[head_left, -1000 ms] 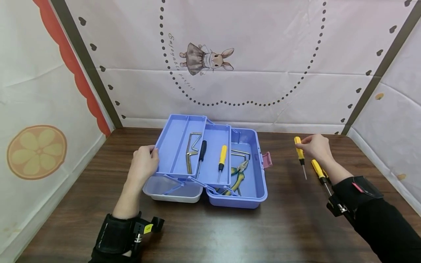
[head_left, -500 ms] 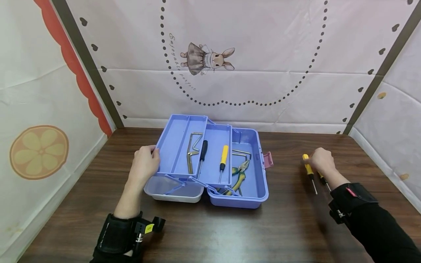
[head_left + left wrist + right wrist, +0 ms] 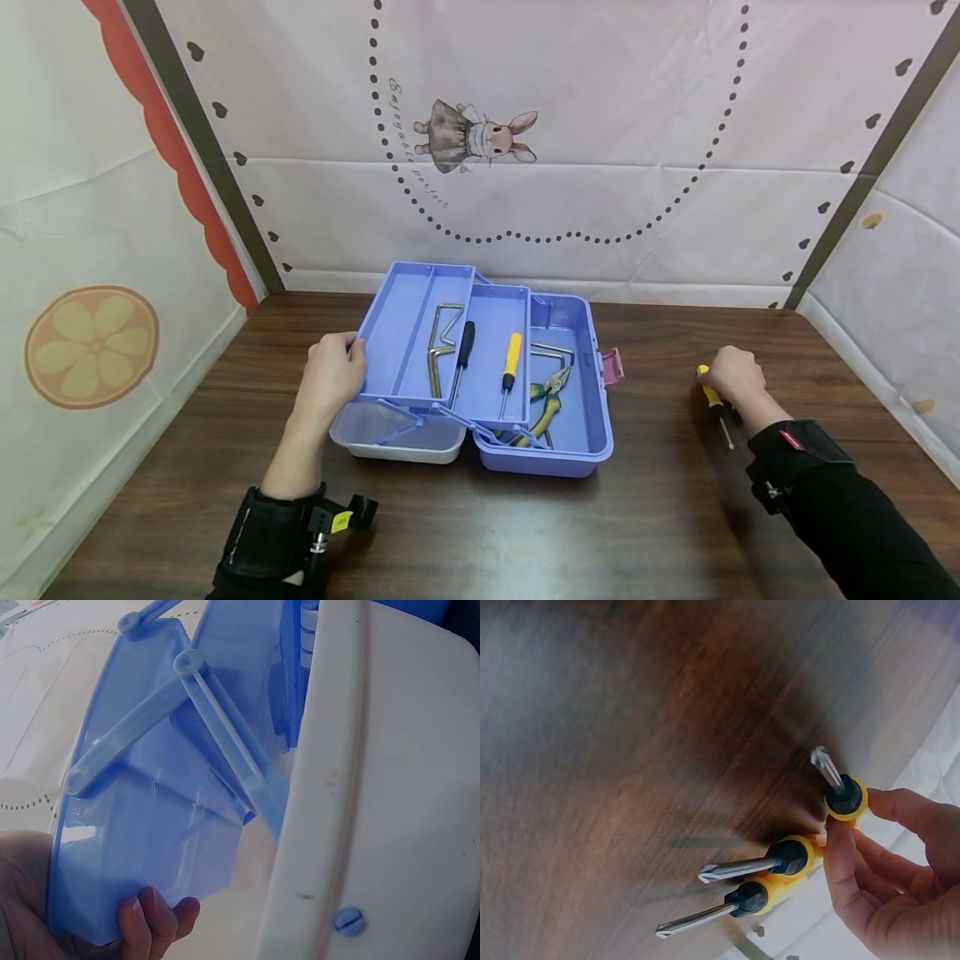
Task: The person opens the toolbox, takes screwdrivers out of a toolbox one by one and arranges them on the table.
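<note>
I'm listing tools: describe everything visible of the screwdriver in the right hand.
The screwdriver has a smooth yellow handle, black collar and shiny metallic shaft. The right hand pinches its handle over the brown table; in the head view its shaft slants down rightward. Two similar screwdrivers are beside it; whether it touches the table is unclear.

A blue toolbox [image 3: 542,463] is seen standing open on a brown table [image 3: 487,533], its pink latch turned outward at the right. The upper tray [image 3: 393,333], swung out to the left and hinged on slim arms, is gripped at its left edge by the left hand [image 3: 330,375]. Well apart to the right, a screwdriver [image 3: 844,795], yellow-handled with a black collar, is pinched at the handle by the right hand [image 3: 735,375], its metal tip angled nearward. Just beside it, two matching screwdrivers [image 3: 787,859] [image 3: 748,898] are laid side by side.
</note>
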The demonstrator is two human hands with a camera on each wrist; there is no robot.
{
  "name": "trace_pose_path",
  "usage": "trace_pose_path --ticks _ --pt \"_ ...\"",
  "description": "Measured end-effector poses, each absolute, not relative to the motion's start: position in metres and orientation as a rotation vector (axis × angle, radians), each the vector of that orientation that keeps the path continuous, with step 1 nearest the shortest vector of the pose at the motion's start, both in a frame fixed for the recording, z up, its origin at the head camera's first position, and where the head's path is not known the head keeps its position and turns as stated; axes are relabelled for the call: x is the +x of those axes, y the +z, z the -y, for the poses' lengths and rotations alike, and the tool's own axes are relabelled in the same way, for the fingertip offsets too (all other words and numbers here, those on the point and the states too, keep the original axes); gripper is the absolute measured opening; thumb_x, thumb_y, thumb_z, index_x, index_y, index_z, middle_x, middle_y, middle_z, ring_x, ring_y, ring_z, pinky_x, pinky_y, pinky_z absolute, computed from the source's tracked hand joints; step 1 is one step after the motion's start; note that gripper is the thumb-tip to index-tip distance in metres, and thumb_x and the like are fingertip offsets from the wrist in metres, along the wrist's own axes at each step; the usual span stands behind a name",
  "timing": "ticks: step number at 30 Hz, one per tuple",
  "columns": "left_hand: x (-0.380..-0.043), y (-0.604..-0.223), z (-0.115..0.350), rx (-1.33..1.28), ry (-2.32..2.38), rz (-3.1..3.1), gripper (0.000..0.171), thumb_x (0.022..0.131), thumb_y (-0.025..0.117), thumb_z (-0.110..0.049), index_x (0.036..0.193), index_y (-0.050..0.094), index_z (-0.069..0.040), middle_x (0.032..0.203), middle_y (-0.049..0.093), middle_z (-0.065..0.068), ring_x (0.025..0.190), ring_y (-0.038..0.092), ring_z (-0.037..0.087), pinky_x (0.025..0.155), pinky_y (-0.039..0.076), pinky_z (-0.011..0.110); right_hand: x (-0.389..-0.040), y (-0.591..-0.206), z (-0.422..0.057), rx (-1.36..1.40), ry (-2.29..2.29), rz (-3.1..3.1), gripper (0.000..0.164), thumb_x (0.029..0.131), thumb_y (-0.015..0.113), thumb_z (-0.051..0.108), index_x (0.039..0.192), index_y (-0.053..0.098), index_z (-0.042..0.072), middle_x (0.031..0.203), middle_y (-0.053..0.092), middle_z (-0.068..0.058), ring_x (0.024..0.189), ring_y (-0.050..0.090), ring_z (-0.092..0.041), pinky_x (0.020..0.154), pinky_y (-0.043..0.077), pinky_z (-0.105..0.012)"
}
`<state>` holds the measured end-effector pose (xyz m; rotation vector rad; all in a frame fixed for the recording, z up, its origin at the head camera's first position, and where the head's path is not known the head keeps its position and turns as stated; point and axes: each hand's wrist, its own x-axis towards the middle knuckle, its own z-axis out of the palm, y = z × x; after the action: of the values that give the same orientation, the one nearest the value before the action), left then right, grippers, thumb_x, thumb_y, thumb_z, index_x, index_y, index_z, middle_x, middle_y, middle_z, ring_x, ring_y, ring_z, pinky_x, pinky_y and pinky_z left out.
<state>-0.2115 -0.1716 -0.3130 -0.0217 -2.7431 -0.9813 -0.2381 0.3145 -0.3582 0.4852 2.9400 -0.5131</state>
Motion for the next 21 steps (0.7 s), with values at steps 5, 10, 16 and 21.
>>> trace_pose_path --ticks 5,10,16,21 --pt "-0.211 -0.313 0.172 -0.023 -0.992 2.741 0.033 0.091 0.038 -0.009 0.108 0.055 0.014 0.094 0.058 0.03 0.075 0.057 0.032 0.064 0.046 0.044 -0.238 -0.359 -0.313 0.479 -0.483 -2.957 0.027 0.079 0.056 0.017 0.074 0.052 -0.009 0.067 0.047 -0.018 0.062 0.049 -0.03 0.05 0.039 -0.034" --pt "-0.212 -0.314 0.172 -0.03 -0.988 2.734 0.032 0.091 0.038 -0.009 0.106 0.057 0.013 0.091 0.059 0.028 0.074 0.057 0.031 0.063 0.046 0.043 -0.239 -0.351 -0.312 0.463 -0.47 -2.983 0.033 0.081 0.056 0.022 0.077 0.054 -0.011 0.068 0.049 -0.019 0.062 0.05 -0.031 0.048 0.039 -0.034" --pt "-0.212 -0.314 0.173 -0.036 -0.99 2.737 0.033 0.091 0.038 -0.009 0.108 0.056 0.013 0.093 0.059 0.029 0.075 0.057 0.032 0.064 0.046 0.043 -0.242 -0.325 -0.298 0.378 -0.467 -3.027 0.038 0.084 0.056 0.024 0.088 0.055 -0.014 0.077 0.054 -0.024 0.062 0.051 -0.029 0.046 0.039 -0.034" --pt "-0.212 -0.314 0.173 -0.036 -0.992 2.745 0.033 0.091 0.038 -0.009 0.108 0.055 0.013 0.092 0.059 0.029 0.074 0.057 0.032 0.062 0.046 0.043 -0.242 -0.3 -0.272 0.212 -0.446 -3.099 0.034 0.083 0.058 0.023 0.062 0.048 -0.001 0.056 0.044 -0.009 0.05 0.044 -0.021 0.043 0.034 -0.03"
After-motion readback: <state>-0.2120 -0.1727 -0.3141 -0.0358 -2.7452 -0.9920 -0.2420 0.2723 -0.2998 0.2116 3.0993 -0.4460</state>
